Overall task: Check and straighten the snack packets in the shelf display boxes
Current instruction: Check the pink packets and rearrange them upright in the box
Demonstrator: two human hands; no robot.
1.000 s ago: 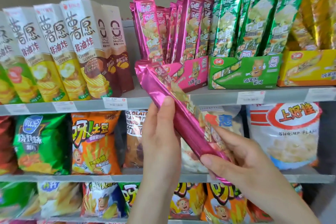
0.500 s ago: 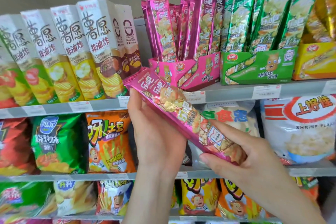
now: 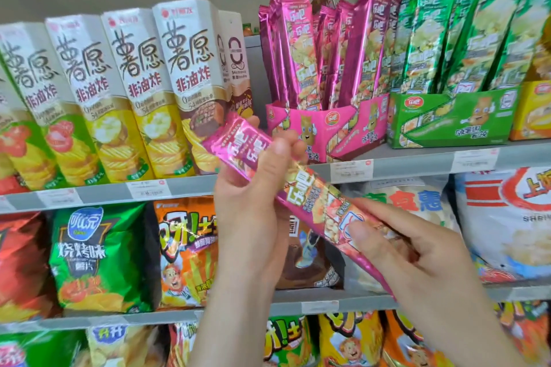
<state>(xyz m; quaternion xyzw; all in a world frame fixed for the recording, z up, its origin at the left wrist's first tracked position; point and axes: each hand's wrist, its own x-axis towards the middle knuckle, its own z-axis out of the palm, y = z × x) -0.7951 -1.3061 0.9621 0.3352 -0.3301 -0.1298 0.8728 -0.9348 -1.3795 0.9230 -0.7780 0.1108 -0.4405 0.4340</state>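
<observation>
Top shelf (image 3: 190, 188): crisp cartons (image 3: 134, 92) L, then pink display box (image 3: 316, 125), green display box (image 3: 447, 121).

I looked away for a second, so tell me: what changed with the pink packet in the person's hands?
The packet has been rolled over: its plain foil side faced us, now the printed front does. The left hand shifted its grip, thumb now across the upper end. The right hand still holds the lower end; the pink box is unchanged.

The left hand (image 3: 252, 202) and right hand (image 3: 423, 259) are bare, with bare forearms (image 3: 238, 307) and short, plain fingernails (image 3: 280, 148).
</observation>
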